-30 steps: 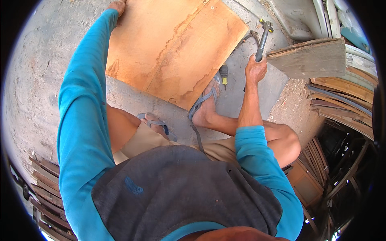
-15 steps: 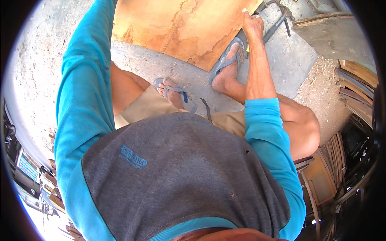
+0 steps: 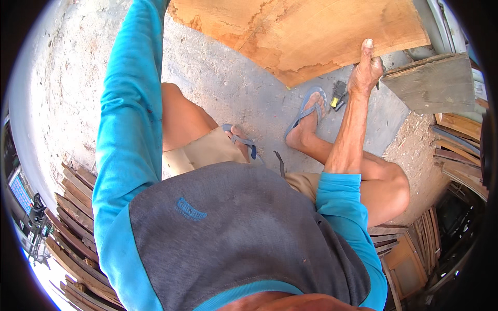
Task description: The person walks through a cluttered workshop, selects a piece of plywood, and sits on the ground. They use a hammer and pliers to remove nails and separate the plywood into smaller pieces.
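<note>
A flat sheet of light brown plywood (image 3: 311, 36) with darker water stains is tilted at the top of the view. My right hand (image 3: 364, 72) is closed at its near edge, the thumb lying over the board's face and the fingers curled below, partly hidden. A small dark piece shows beside those fingers; I cannot tell what it is. My left arm (image 3: 129, 93), in a blue sleeve, reaches up along the board's left side. The left hand is beyond the top edge of the view.
Near my sandalled right foot (image 3: 308, 111) lies a dark tool with a yellow part (image 3: 338, 95). A grey board (image 3: 433, 83) stands at the right above stacked wood pieces (image 3: 459, 140). Many wooden strips (image 3: 78, 228) lie at the lower left. Sawdust (image 3: 415, 137) covers some floor.
The plywood has turned and shifted right and up, uncovering floor and the dark tool by my foot. My right hand has moved right and slightly nearer, and my left arm has shifted right.
</note>
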`<state>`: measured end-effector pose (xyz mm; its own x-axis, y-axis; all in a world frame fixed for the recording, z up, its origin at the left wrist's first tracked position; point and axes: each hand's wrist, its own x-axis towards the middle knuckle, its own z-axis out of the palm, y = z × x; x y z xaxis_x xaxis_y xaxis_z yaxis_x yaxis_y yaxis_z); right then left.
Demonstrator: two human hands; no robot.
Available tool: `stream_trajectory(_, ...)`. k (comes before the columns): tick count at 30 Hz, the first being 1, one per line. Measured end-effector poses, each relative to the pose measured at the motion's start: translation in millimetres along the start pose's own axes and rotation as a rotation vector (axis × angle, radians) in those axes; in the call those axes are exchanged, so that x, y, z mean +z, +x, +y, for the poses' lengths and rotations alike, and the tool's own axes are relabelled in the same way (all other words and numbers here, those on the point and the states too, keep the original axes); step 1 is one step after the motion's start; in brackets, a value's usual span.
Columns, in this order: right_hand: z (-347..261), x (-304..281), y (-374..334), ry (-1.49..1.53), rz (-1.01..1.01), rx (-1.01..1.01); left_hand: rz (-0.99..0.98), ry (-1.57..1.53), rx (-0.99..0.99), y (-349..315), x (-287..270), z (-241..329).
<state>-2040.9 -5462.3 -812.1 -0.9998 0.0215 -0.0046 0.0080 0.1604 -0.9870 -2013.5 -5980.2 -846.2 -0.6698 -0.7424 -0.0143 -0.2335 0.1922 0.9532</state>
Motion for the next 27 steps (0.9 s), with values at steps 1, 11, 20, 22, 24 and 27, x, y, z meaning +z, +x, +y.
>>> stream_trajectory(1, -27.7, -2.5, -3.0, -0.137, -0.074, -0.035, -0.007, -0.128, -0.009, -1.2, -0.3, 25.8)
stream_trajectory(11, -73.7, 44.5, -144.4, -0.523, -0.439, -0.543, 0.155, -0.539, -0.171, -123.8, -87.3, 132.8)
stream_trajectory(20, -141.6, 17.4, -193.5, -0.634, -0.85, -0.454, -0.025, -0.505, -0.281, -182.1, -148.9, 118.5)
stream_trajectory(22, -205.7, -13.2, -174.7, -0.609, -0.896, -0.361, 0.012, -0.444, -0.27, -170.4, -168.3, 95.5)
stream_trajectory(24, -249.3, -41.6, -138.3, -0.51, -0.766, -0.409, 0.052, -0.435, -0.329, -179.1, -191.4, 88.8)
stream_trajectory(27, -266.2, -95.1, -110.7, -0.345, -0.236, -0.458, 0.084, -0.453, -0.342, -196.4, -205.7, 90.7)
